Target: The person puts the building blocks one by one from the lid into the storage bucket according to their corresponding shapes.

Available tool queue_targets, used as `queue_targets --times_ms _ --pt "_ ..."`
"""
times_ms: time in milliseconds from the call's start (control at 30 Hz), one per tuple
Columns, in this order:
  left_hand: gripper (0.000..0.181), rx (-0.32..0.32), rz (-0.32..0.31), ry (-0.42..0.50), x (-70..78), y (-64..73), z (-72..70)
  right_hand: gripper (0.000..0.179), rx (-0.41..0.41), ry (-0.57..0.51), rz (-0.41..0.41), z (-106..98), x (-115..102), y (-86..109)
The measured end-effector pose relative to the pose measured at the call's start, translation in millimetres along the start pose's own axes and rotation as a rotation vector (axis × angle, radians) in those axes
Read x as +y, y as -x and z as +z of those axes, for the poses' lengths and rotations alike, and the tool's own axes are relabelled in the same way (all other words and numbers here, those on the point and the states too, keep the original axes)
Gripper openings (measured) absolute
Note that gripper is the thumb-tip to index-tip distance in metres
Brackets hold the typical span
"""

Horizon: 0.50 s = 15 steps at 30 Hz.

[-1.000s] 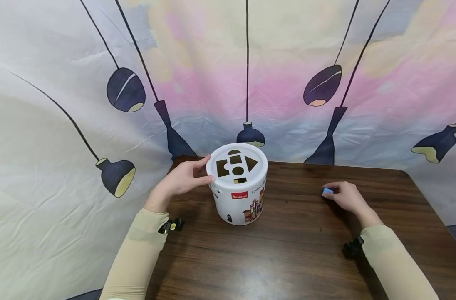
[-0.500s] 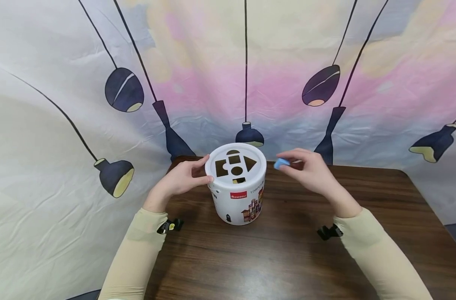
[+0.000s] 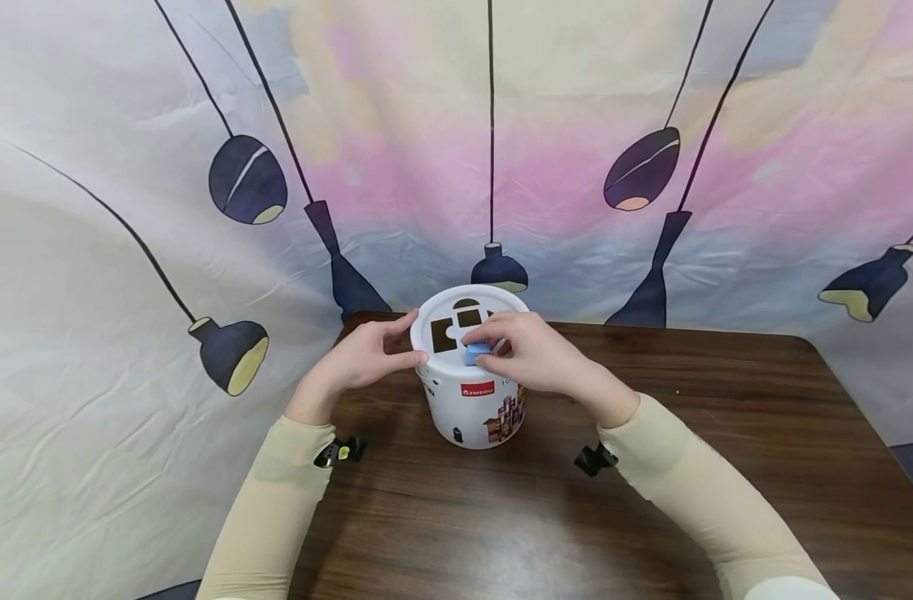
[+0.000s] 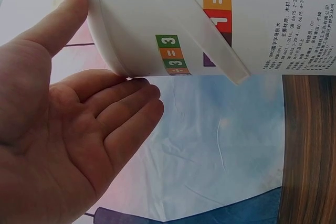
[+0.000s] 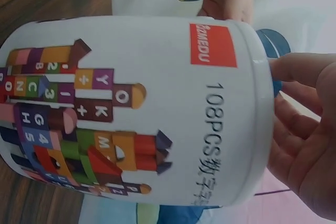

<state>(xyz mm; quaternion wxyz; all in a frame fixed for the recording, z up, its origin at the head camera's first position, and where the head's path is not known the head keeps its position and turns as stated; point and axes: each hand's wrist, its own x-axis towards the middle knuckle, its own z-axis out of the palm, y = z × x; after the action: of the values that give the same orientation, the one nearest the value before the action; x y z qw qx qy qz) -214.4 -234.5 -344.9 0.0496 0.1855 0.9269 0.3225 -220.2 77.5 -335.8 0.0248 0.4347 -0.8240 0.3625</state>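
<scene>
A white toy-block bucket (image 3: 456, 408) stands on the table, its lid (image 3: 436, 360) cut with several shaped holes. My right hand (image 3: 539, 354) pinches a small blue block (image 3: 475, 355) between thumb and fingers over the front part of the lid, where a slot lies hidden beneath. In the right wrist view, the block (image 5: 277, 86) shows only as a sliver of blue at the lid. With fairly straight fingers, my left hand (image 3: 366, 354) touches the bucket's left rim; in the left wrist view, its thumb and fingertips (image 4: 152, 92) rest against the edge and side.
The dark wooden table (image 3: 726, 433) extends to the right and in front of the bucket. Directly behind it hangs a cloth (image 3: 569, 167) printed with lamps. The bucket's white handle (image 4: 215, 35) lies down along its side.
My right hand has lifted the blue block from the table's right side and carried it left to the bucket lid. My left hand has stayed at the rim.
</scene>
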Motion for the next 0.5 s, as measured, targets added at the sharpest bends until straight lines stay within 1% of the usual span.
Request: queue_targets --times_ms 67,300,400,500 --pt "0.088 -0.003 0.002 -0.003 0.4 -0.1 -0.1 0.028 -0.009 0.02 0.008 2.2 -1.1 -1.0" --pt "0.088 -0.006 -0.006 -0.01 1.6 -0.6 -0.2 0.027 0.003 0.068 0.003 3.4 -0.9 -0.5" --pt "0.088 0.001 -0.007 -0.013 1.1 -0.4 0.2 0.026 -0.005 0.062 0.015 3.2 0.2 0.9" --pt "0.091 0.006 0.003 -0.044 -0.8 2.4 1.3 0.026 0.024 0.045 0.003 3.3 4.0 6.0"
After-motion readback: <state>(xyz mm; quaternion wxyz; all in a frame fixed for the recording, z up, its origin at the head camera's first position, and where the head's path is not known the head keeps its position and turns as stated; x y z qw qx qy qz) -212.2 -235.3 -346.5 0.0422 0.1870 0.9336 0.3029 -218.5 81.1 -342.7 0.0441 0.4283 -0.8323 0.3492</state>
